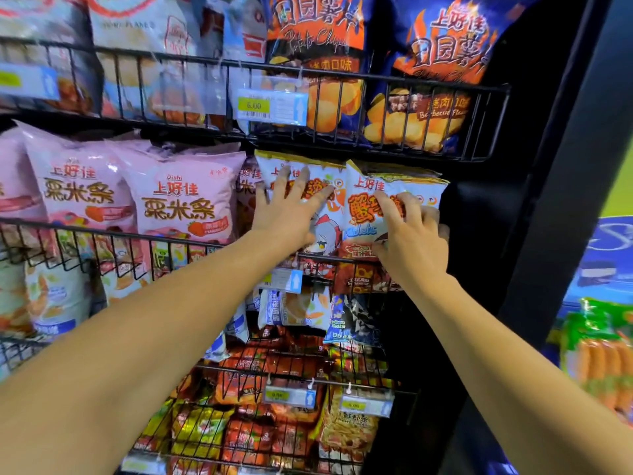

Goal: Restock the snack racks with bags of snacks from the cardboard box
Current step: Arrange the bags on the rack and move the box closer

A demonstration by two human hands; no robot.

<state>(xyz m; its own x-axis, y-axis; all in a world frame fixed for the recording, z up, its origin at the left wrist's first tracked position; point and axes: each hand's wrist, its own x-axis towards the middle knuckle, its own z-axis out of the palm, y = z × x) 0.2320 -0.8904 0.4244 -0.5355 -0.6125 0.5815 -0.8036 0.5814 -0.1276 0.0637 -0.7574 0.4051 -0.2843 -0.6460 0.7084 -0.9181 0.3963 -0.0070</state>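
Two white snack bags with orange lettering stand side by side in the middle wire rack (342,260). My left hand (291,207) lies flat with spread fingers against the left white bag (325,186). My right hand (411,234) grips the right white bag (373,197) at its right edge, fingers curled over its front. Both bags sit upright behind the rack's front wire. The cardboard box is out of view.
Pink snack bags (181,197) fill the same rack to the left. Blue potato chip bags (428,80) sit in the rack above, with a price tag (270,106) on its front. Lower racks hold red and yellow packs (274,371). A black frame post (548,200) stands at the right.
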